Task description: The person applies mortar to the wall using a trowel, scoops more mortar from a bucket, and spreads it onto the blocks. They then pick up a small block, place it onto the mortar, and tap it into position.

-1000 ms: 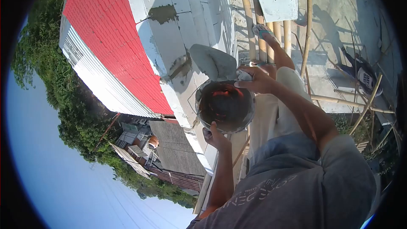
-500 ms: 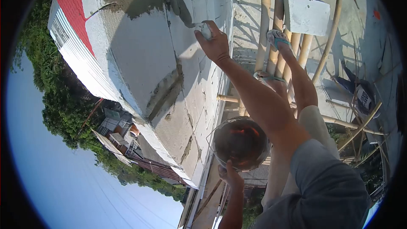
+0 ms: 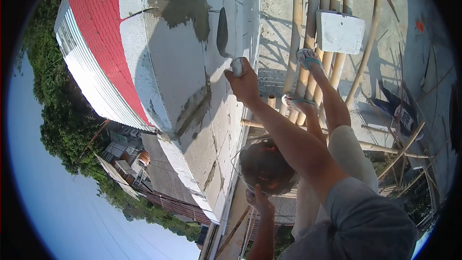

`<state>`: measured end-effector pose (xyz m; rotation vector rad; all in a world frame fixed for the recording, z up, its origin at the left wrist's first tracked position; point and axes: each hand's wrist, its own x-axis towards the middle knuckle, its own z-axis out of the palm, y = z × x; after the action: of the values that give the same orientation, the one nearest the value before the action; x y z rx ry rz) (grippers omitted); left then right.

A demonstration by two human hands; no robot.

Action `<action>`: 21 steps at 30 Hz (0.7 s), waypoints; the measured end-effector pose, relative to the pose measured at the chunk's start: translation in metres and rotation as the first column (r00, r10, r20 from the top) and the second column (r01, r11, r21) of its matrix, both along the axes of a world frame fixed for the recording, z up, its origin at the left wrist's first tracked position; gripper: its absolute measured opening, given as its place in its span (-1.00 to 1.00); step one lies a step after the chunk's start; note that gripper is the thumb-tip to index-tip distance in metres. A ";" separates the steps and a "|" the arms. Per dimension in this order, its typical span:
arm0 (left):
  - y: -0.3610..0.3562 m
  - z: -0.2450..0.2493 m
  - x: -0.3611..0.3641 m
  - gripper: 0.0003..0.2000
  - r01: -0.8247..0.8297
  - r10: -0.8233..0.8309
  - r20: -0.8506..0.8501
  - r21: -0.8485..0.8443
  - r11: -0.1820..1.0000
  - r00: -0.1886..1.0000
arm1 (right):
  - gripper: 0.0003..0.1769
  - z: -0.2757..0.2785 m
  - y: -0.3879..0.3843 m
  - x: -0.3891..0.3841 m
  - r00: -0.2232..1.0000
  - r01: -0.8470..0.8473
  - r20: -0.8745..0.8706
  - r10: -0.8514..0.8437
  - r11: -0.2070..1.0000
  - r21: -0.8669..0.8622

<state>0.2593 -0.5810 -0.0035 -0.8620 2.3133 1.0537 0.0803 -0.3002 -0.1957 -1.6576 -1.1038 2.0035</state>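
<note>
My right hand (image 3: 246,84) is closed around the mortar-crusted grip of a trowel (image 3: 222,33). Its pointed blade is held in front of the pale block wall (image 3: 178,62), beside a wet grey mortar patch (image 3: 185,12). Lower down, a rough strip of mortar (image 3: 195,108) runs along a joint. My left hand (image 3: 261,201) grips the lower edge of a round, dark bucket (image 3: 262,166) with a thin wire handle. The right forearm covers part of the bucket's right side, and its inside looks dark with reddish glints.
My sandalled feet rest on bamboo poles (image 3: 313,24) beside the wall. A loose white block (image 3: 340,32) lies across them. Another person (image 3: 406,118) is at the far right, among thin poles. Red roofing (image 3: 98,33) and trees (image 3: 62,115) stand beyond the wall.
The trowel has come away from the edge of the wet mortar patch, its blade now turned more upright. The view has shifted slightly. My left hand keeps its hold on the bucket.
</note>
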 end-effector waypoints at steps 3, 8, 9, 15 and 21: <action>0.002 -0.004 -0.002 -0.75 -0.008 0.012 -0.041 0.076 0.997 0.999 | -0.55 -0.012 0.055 -0.017 0.999 -0.024 -0.032 0.021 0.994 -0.102; -0.002 0.000 -0.003 -0.73 -0.022 0.026 -0.038 0.100 0.995 0.999 | -0.51 0.020 0.074 -0.013 0.989 -0.146 0.055 0.137 0.969 0.201; -0.004 0.001 -0.001 -0.72 -0.037 0.039 -0.023 0.091 0.995 0.999 | -0.49 0.033 0.069 -0.008 0.986 -0.167 0.008 0.168 0.970 0.178; 0.011 0.005 -0.002 -0.76 -0.018 0.020 -0.022 0.071 0.997 1.000 | -0.62 0.033 0.045 0.015 0.899 -0.198 -0.429 0.086 0.954 -0.223; 0.006 0.000 0.005 -0.77 0.004 -0.004 0.016 0.017 1.000 1.000 | -0.68 -0.033 0.049 0.012 0.820 0.009 -0.519 -0.243 0.911 -0.412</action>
<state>0.2644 -0.5752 -0.0034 -0.8562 2.2888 1.0592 0.0925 -0.2514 -0.2292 -1.1038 -0.3783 2.4968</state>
